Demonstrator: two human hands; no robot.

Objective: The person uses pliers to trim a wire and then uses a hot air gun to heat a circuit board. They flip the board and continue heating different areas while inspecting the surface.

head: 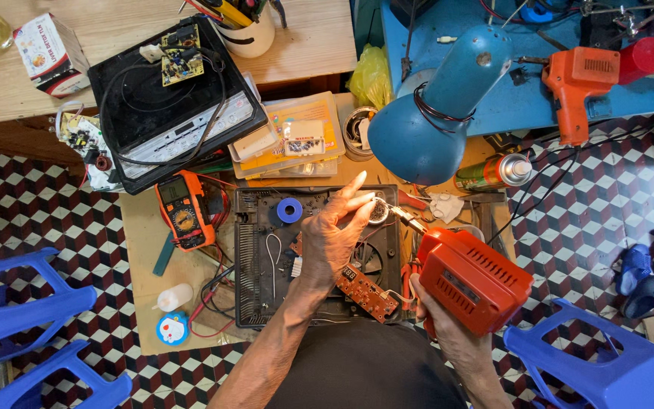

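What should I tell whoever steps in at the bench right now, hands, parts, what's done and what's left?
Left hand: fingertips pinch something small at the solder gun's tip; what it is cannot be made out.
Right hand: grips the orange solder gun, tip aimed left.
Below them: opened black cooker chassis, brown circuit board lifted out, blue solder spool on it.
Orange multimeter lies left.
Done: casing opened, board out.
Left: the joint at the tip looks unfinished; casing still open.
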